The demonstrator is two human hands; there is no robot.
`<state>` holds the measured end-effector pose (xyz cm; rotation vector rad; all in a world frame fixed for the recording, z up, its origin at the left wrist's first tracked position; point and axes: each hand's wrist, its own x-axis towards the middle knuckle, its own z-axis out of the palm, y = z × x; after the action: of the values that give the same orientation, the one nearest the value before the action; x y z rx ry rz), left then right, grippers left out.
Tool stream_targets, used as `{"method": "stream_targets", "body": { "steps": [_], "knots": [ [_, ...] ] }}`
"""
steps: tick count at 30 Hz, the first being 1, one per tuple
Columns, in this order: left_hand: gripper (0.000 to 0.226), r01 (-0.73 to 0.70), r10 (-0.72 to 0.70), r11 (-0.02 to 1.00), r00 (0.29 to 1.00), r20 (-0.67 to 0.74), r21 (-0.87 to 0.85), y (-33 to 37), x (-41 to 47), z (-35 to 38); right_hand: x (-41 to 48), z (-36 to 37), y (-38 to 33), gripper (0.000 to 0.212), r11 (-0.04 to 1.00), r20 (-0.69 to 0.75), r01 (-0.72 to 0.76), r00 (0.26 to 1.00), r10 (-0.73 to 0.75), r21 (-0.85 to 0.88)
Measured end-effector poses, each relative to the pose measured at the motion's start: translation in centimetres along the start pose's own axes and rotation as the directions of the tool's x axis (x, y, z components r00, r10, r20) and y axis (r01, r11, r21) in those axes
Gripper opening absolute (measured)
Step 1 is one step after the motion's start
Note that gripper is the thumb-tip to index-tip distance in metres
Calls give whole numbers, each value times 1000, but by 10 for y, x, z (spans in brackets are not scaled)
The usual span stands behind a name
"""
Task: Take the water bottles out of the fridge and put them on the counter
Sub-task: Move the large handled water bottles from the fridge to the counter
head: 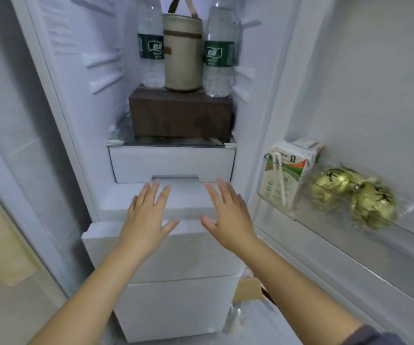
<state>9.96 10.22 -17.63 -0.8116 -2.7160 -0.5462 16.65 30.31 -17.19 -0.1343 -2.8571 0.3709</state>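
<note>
Both hands were released and held nothing: the left hand (148,210) and the right hand (225,212) reached side by side into the open fridge, palms down, fingers straight and spread, thumbs pointing toward each other with a gap between them. They lay over the flat white top of the drawers (176,257) below the shelf, though it could not be told whether they touched it. The fingertips of both hands reached close to the recessed handle of the upper drawer (171,165). The two water bottles stood well above and beyond the hands, upright on a dark brown box (179,115) that sat on the glass shelf (171,143). The left bottle (151,46) stood at the box's back left corner and the right bottle (218,56) at its right end, both with green labels. Between them, just beside each, stood a beige cylindrical pouch (182,53) with a strap handle. Nothing lay between the hands and the bottles except the front edge of the shelf and the box itself. To the right, the door bin (261,175) held a drink carton (285,175) with a straw on its side and, next to it, a clear bag of gold-green wrapped balls (355,195). A dark sleeve (375,334) showed on the right arm.
</note>
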Motion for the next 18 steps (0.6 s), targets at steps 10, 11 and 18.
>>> {"method": "stream_targets", "body": {
  "steps": [10, 11, 18],
  "knots": [
    [80, 116, -104, 991, 982, -156, 72, -56, 114, -45, 189, -6, -47, 72, 992, -209, -84, 972, 103, 99],
    [79, 122, -110, 990, 980, -167, 66, -62, 126, -49, 205, -11, -50, 72, 993, -225, -87, 969, 103, 79],
    [72, 43, -57, 997, 970, -237, -63, -84, 229, -74, 316, -55, -48, 65, 990, -276, -118, 957, 94, -71]
  ]
}}
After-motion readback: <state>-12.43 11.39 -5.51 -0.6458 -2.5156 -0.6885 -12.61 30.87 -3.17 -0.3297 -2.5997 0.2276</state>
